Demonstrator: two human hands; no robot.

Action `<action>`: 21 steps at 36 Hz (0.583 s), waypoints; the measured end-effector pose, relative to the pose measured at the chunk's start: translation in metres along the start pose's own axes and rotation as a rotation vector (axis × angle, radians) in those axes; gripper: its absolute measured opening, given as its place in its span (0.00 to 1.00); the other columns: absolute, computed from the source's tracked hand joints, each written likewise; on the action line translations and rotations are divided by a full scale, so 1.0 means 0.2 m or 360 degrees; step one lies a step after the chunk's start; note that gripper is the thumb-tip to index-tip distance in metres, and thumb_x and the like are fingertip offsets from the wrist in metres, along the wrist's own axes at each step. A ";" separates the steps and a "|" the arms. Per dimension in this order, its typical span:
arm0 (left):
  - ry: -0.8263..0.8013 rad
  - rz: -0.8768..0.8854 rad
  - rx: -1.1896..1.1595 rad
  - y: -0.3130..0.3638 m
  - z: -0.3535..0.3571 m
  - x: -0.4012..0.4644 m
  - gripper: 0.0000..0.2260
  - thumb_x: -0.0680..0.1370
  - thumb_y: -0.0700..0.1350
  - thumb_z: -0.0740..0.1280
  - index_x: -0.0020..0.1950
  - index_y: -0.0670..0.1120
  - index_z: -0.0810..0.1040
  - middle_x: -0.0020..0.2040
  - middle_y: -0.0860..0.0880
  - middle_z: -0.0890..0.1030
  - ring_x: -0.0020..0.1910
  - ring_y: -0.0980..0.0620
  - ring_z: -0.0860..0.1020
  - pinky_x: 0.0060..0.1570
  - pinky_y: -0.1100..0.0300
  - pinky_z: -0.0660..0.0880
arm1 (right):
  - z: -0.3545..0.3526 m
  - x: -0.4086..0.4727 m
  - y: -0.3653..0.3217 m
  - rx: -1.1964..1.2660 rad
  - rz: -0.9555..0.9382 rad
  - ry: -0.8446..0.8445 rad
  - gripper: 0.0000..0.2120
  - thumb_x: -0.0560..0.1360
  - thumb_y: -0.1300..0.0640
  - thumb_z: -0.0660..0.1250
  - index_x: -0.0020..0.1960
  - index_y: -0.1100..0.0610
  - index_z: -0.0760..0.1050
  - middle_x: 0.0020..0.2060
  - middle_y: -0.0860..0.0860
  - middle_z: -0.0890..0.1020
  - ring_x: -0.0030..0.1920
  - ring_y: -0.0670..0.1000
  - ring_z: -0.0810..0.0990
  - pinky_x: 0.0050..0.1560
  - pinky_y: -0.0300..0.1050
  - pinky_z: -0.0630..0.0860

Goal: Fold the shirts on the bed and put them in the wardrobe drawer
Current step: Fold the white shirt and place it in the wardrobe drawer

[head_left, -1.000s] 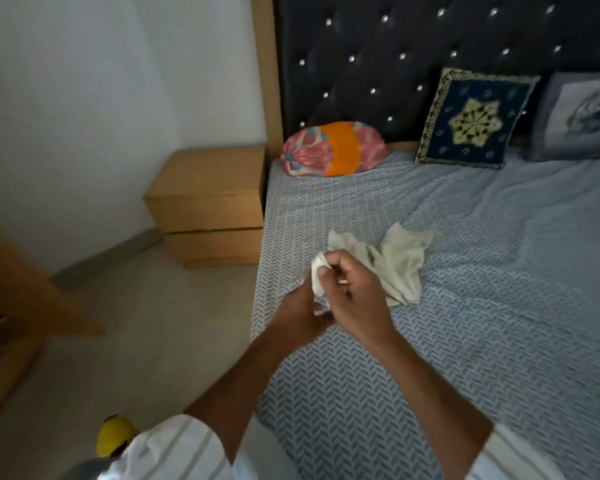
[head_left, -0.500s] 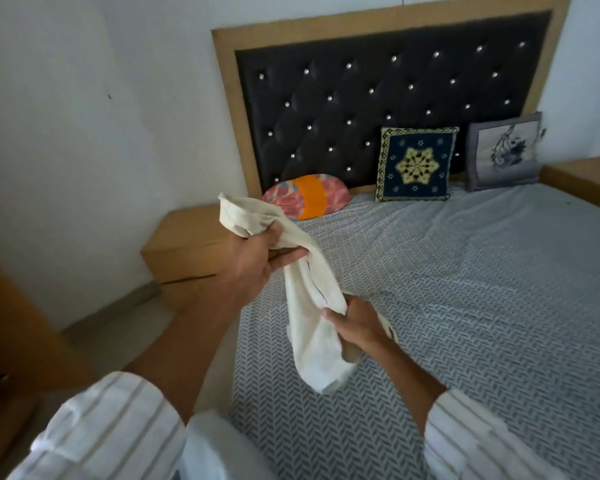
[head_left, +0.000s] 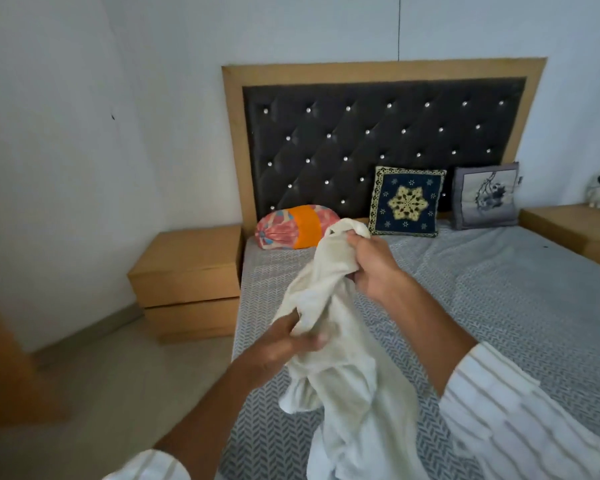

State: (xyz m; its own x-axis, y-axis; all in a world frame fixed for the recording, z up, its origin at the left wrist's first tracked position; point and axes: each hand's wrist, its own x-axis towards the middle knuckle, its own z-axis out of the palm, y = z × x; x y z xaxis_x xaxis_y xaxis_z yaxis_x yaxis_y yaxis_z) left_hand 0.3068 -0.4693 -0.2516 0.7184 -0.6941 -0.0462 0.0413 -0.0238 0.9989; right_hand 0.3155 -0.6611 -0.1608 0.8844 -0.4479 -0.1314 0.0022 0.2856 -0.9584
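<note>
A cream-white shirt [head_left: 340, 368] hangs crumpled in the air above the near left part of the bed [head_left: 499, 323]. My right hand [head_left: 371, 265] grips its upper end, raised toward the pillows. My left hand [head_left: 284, 344] is lower and to the left, fingers closed on a fold in the middle of the shirt. The rest of the cloth droops down toward the bottom of the view. The wardrobe drawer is out of sight.
A wooden nightstand [head_left: 187, 282] stands left of the bed, another [head_left: 575, 237] at the right with a small figure on it. A round orange-banded bolster [head_left: 297, 232] and two square cushions [head_left: 407, 202] lean on the dark tufted headboard. A wooden panel edge [head_left: 0, 375] shows at far left.
The shirt was lifted off the bed. My hands swapped places on it: the right went up to the top end, the left came down to the middle.
</note>
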 end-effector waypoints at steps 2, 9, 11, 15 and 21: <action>0.0097 -0.0070 0.0026 -0.03 0.02 0.00 0.19 0.73 0.40 0.77 0.62 0.41 0.80 0.58 0.42 0.84 0.59 0.41 0.82 0.61 0.42 0.77 | 0.07 0.01 0.00 0.0117 0.0032 -0.0038 0.08 0.82 0.57 0.65 0.58 0.59 0.77 0.50 0.59 0.84 0.48 0.56 0.84 0.50 0.54 0.83; 0.0632 -0.0049 -0.0596 0.10 0.04 0.12 0.09 0.79 0.37 0.69 0.60 0.41 0.78 0.52 0.41 0.85 0.49 0.43 0.85 0.47 0.48 0.83 | 0.06 -0.08 0.20 -0.0616 -0.0060 -0.0521 0.19 0.76 0.40 0.69 0.56 0.54 0.82 0.50 0.54 0.87 0.52 0.56 0.85 0.59 0.56 0.80; 0.0774 -0.0047 -0.0681 0.15 0.00 0.15 0.09 0.80 0.38 0.68 0.60 0.41 0.78 0.52 0.38 0.85 0.49 0.41 0.85 0.46 0.45 0.83 | 0.00 -0.12 0.25 -0.0614 -0.0045 -0.0685 0.21 0.74 0.41 0.72 0.62 0.51 0.78 0.54 0.51 0.86 0.55 0.54 0.85 0.63 0.58 0.78; 0.0990 -0.0251 -0.0829 0.15 -0.12 0.22 0.10 0.81 0.42 0.66 0.61 0.41 0.75 0.54 0.36 0.83 0.52 0.37 0.83 0.51 0.35 0.80 | -0.10 -0.15 0.31 -0.0782 0.0071 -0.0923 0.54 0.64 0.48 0.82 0.76 0.34 0.49 0.67 0.44 0.74 0.64 0.52 0.77 0.61 0.50 0.77; 0.0887 -0.0313 -0.1049 0.12 -0.20 0.27 0.16 0.82 0.50 0.61 0.64 0.42 0.77 0.59 0.37 0.80 0.59 0.39 0.80 0.61 0.43 0.76 | -0.18 -0.12 0.35 -0.1432 -0.0080 -0.0568 0.25 0.71 0.59 0.74 0.65 0.49 0.71 0.54 0.49 0.81 0.52 0.49 0.81 0.54 0.55 0.80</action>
State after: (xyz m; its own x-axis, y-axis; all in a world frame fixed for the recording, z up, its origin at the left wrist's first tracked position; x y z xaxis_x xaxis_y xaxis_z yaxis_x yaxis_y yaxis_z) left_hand 0.3745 -0.4780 -0.2309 0.8832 -0.2651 -0.3869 0.4676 0.4332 0.7705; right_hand 0.2766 -0.6614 -0.2331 0.9830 -0.1158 -0.1426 -0.1830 -0.5486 -0.8158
